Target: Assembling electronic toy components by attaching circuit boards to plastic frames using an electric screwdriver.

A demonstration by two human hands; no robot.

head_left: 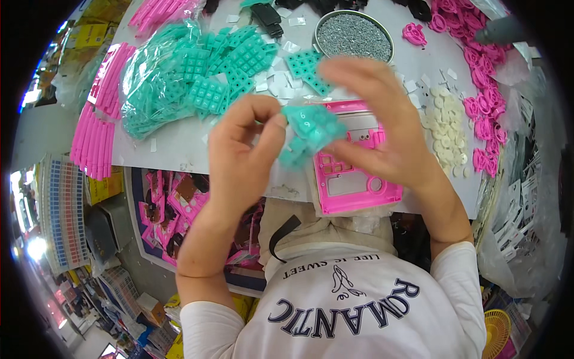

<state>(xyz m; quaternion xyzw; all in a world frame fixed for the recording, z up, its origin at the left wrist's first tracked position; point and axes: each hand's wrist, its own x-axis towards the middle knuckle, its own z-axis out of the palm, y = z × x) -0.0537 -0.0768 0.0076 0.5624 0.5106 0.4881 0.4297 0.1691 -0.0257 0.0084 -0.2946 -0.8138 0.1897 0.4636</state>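
A teal rubber keypad, blurred and bent, hangs over the table's front part. My left hand pinches its left edge between thumb and fingers. On the keypad's other side is my right hand, its fingers spread and smeared by motion. The right thumb lies close to the keypad's lower right; whether it touches is unclear. Below my right hand sits a pink plastic casing with square openings and a round hole, partly hidden by that hand. More teal keypads are heaped behind my left hand.
A clear bag of keypads lies left, beside pink strips. A round tin of small screws stands at the back. Cream discs and pink ring-shaped parts lie right. A bin of pink parts is below left.
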